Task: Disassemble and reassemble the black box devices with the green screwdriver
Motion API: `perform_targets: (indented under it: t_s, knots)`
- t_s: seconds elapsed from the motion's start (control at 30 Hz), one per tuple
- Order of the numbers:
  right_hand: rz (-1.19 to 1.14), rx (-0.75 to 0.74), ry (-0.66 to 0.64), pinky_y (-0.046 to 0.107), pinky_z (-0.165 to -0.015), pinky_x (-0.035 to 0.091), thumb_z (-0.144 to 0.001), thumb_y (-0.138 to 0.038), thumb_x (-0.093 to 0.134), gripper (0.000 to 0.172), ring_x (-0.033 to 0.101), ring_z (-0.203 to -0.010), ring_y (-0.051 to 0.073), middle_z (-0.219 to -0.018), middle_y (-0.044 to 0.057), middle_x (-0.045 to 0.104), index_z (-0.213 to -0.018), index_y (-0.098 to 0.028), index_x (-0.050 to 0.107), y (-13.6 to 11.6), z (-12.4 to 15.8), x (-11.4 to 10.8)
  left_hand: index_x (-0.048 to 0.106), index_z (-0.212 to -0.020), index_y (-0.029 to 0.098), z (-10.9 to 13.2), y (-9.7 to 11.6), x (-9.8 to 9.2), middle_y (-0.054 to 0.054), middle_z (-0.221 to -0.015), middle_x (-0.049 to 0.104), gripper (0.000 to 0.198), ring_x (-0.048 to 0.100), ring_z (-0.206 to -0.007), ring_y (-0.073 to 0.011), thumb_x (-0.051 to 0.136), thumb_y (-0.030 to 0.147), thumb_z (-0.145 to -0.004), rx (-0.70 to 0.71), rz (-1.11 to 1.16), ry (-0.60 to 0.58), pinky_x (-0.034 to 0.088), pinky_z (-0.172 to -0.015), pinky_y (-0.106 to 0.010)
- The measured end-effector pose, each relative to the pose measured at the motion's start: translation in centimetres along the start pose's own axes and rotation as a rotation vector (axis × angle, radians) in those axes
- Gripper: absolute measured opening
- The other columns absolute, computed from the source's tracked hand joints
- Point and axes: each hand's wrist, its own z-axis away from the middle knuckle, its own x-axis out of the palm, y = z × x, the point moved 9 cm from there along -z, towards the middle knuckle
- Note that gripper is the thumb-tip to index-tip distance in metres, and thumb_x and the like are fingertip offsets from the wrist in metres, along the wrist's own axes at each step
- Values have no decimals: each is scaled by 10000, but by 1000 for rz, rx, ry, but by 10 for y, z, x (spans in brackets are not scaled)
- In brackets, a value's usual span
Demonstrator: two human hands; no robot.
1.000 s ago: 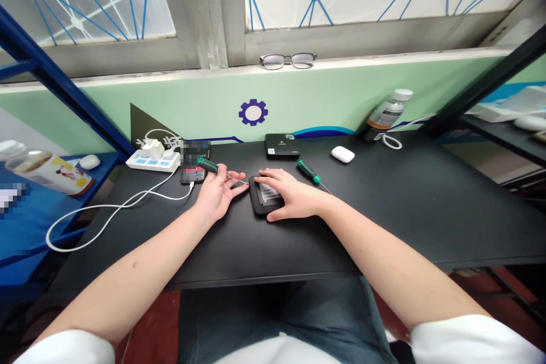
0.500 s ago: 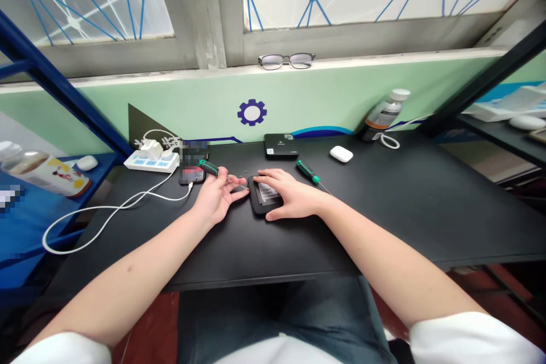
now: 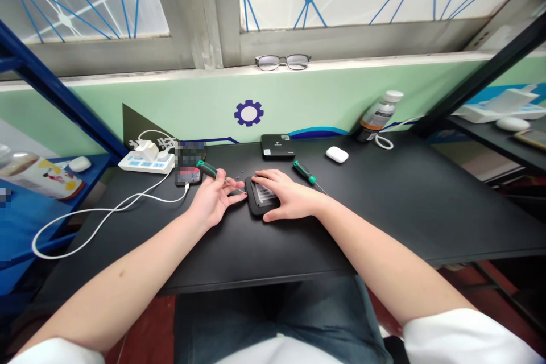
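Observation:
My left hand (image 3: 214, 201) is closed around a screwdriver (image 3: 207, 169) with a green and black handle. Its thin shaft points right, to the left edge of a flat black rectangular case (image 3: 252, 206). Whether the tip enters the case I cannot tell. My right hand (image 3: 290, 194) lies over that case, fingers across its top and thumb at its near edge, gripping it against the table. A pale label (image 3: 265, 195) with printed lines partly shows beneath the fingers. Small loose pieces, apparently screws (image 3: 240, 176), lie just beyond the case.
A second green and black screwdriver (image 3: 304, 173) rests beyond my right wrist. Farther back are a black box (image 3: 278, 147), a white earbud case (image 3: 336, 154) and a bottle (image 3: 379, 116). On the left are a phone (image 3: 190, 175) with a white cable and a power strip (image 3: 147, 162).
The whole view has shifted slightly left. Both hands keep nearly the same pose on the screwdriver and the black case.

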Motion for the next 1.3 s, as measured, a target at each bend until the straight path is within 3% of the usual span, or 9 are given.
perform_targets:
  t_s: [0.23, 0.57, 0.97, 1.07, 1.23, 1.3]
  knots:
    - [-3, -32, 26, 680, -1319, 292, -746, -517, 916, 1083, 259, -1656, 432, -1757, 196, 347, -1670, -256, 415, 1, 0, 0, 520, -892, 217, 0, 0, 1, 46, -742, 633, 283, 756, -886, -215, 752, 330, -1008, -11, -9, -24, 575, -1029, -667]
    - [0, -24, 23, 648, -1332, 288, -738, -508, 922, 1123, 259, -1659, 416, -1755, 214, 341, -1679, -207, 385, 3, -1, 2, 503, -882, 217, 1, 1, 2, 48, -732, 621, 289, 757, -895, -215, 750, 306, -1003, -26, -27, -27, 579, -1029, -664]
    - [-29, -37, 45, 646, -1325, 308, -719, -482, 936, 1125, 288, -1647, 412, -1746, 202, 365, -1674, -233, 394, 1, 0, -1, 535, -873, 210, 4, 1, 0, 38, -704, 623, 252, 763, -877, -220, 698, 303, -1041, -29, 5, 33, 575, -1031, -677]
    - [-26, -38, 53, 639, -1332, 299, -719, -488, 936, 1125, 284, -1650, 407, -1746, 199, 367, -1672, -230, 396, 3, -1, 0, 548, -873, 206, 6, -4, -1, 34, -709, 621, 249, 767, -878, -225, 703, 307, -1039, -55, 2, 29, 590, -1020, -653]
    - [4, -7, 78, 639, -1335, 291, -735, -502, 926, 1068, 294, -1651, 403, -1739, 217, 371, -1642, -214, 441, 13, -4, -7, 587, -882, 182, 13, -25, 3, -7, -683, 653, 202, 747, -723, -190, 658, 244, -1061, -156, -44, 25, 633, -968, -462]
    - [9, -23, 79, 633, -1335, 292, -728, -500, 932, 1073, 299, -1651, 395, -1736, 207, 379, -1642, -227, 440, 15, -3, -10, 592, -909, 181, 13, -25, 4, -24, -697, 676, 179, 766, -753, -205, 641, 245, -1069, -146, -40, 24, 630, -960, -447]
